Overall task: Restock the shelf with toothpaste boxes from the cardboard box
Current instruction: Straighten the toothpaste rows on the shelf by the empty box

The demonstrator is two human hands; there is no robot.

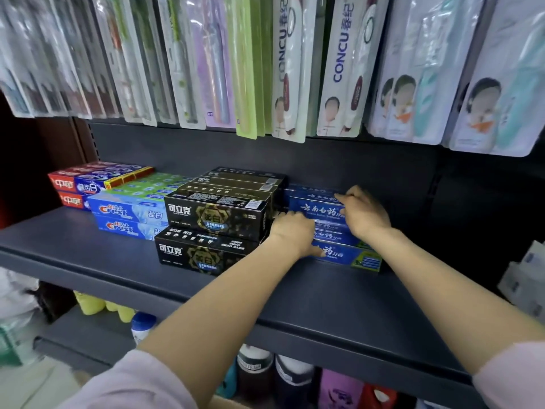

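Blue toothpaste boxes (320,206) stacked lengthwise on dark shelf (118,249), just right of black boxes (215,215)

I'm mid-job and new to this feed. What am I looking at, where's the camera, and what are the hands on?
There is one picture, from a camera on a person's head, looking forward and down. No machine: two bare hands reach onto a dark shelf. The left hand and right hand both rest on a stack of blue boxes, seemingly straightening them; neither clearly lifts one. To the left stand black boxes, Crest boxes and red boxes. Toothbrush packs hang above. The cardboard box is not clearly in view.
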